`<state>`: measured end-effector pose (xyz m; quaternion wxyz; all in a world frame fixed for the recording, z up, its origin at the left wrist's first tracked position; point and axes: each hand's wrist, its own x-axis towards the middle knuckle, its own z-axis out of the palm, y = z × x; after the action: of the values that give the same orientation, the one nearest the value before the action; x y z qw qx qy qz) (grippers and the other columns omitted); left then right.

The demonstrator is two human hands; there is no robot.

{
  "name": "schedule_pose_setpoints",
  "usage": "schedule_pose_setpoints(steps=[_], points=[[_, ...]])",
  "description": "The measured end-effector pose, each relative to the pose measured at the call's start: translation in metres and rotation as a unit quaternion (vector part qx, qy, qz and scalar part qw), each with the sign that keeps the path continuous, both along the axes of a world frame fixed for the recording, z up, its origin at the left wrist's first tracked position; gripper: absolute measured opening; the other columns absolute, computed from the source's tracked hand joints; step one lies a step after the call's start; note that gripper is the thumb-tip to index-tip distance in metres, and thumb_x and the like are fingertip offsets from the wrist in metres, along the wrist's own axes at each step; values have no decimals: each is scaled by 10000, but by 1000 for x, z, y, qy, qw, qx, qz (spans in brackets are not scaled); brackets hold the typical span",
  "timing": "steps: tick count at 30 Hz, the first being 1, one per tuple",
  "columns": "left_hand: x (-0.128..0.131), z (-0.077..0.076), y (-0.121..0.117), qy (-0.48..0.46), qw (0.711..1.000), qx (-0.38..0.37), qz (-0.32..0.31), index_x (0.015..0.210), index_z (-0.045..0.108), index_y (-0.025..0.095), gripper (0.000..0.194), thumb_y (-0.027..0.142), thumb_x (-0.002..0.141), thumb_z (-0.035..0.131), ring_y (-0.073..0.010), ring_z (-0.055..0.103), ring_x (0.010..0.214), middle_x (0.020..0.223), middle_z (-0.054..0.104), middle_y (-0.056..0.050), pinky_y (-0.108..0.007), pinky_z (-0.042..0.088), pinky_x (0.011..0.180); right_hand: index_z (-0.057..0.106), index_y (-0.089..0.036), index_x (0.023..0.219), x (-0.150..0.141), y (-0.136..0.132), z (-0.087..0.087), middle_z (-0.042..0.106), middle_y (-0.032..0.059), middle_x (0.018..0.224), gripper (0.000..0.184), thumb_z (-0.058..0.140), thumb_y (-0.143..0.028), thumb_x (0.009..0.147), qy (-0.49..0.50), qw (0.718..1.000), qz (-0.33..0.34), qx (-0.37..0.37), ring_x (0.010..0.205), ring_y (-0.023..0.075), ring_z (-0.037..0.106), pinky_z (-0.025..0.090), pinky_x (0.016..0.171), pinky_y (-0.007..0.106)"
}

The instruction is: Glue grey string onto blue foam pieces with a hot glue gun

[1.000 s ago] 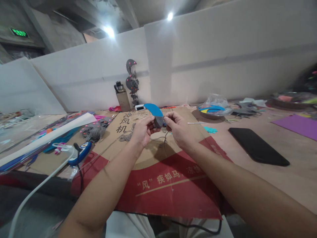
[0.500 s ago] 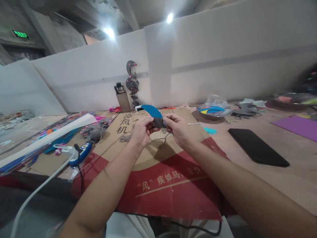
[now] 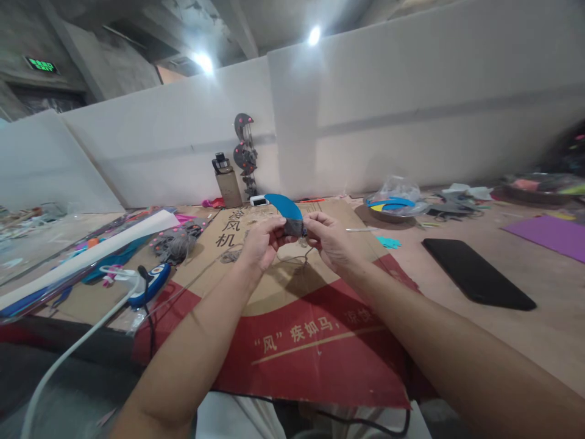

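Observation:
Above the cardboard sheet (image 3: 315,366), a curved felt-like piece (image 3: 287,207), blue at its pointed upper end and dark grey below, is pinched in my left hand (image 3: 262,244). My right hand (image 3: 329,238) is closed at the grey end's right edge, its fingertips pressed together there; whether it grips the piece's edge or a small dark bit beside it is too small to tell. A thin grey yarn (image 3: 304,259) hangs under the hands and trails left over the cardboard.
Behind stand a bottle (image 3: 228,186) and a hanging grey ornament (image 3: 245,152) with pink dots. To the right lie a black phone-like slab (image 3: 478,273), a purple sheet (image 3: 551,236) and a round tray (image 3: 393,213). A blue power strip (image 3: 155,283) and grey yarn bundle (image 3: 178,244) are left.
The blue-and-grey piece has tilted a little and shifted slightly right with my hands. The view has shifted marginally; both hands keep their hold.

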<state>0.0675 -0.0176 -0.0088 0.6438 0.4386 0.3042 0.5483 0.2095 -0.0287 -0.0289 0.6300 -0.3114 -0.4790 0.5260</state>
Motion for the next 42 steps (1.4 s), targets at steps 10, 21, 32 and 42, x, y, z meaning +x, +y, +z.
schedule_pose_setpoints(steps=[10, 21, 32, 42], points=[[3, 1, -3, -6, 1000, -27, -6, 791, 607, 135, 147, 185, 696, 708, -119, 628, 626, 717, 662, -39, -279, 564, 655, 493, -204, 675, 2, 3, 0, 335, -67, 592, 313, 713, -424, 638, 37, 999, -7, -4, 498, 63, 237, 155, 463, 233], [0, 2, -2, -14, 999, -11, -36, 774, 609, 126, 125, 177, 696, 692, -114, 620, 640, 733, 661, -32, -278, 560, 674, 516, -191, 686, 0, 2, -3, 331, -73, 583, 274, 725, -364, 652, 76, 997, 29, -8, 497, 58, 234, 147, 454, 222], [9, -7, 0, -2, 999, -5, 37, 800, 515, 146, 197, 131, 706, 688, -121, 633, 679, 775, 634, -20, -275, 561, 633, 521, -186, 691, -4, 0, -5, 416, -64, 614, 280, 692, -406, 670, 36, 997, -68, -25, 500, 52, 308, 232, 439, 199], [17, -21, -9, 239, 940, 205, 132, 861, 569, 168, 349, 260, 611, 794, -172, 623, 828, 908, 630, -56, -296, 560, 675, 579, -177, 734, -5, -2, -8, 493, -30, 651, 238, 624, -410, 718, -54, 987, -150, -1, 569, 90, 432, 329, 504, 224]])
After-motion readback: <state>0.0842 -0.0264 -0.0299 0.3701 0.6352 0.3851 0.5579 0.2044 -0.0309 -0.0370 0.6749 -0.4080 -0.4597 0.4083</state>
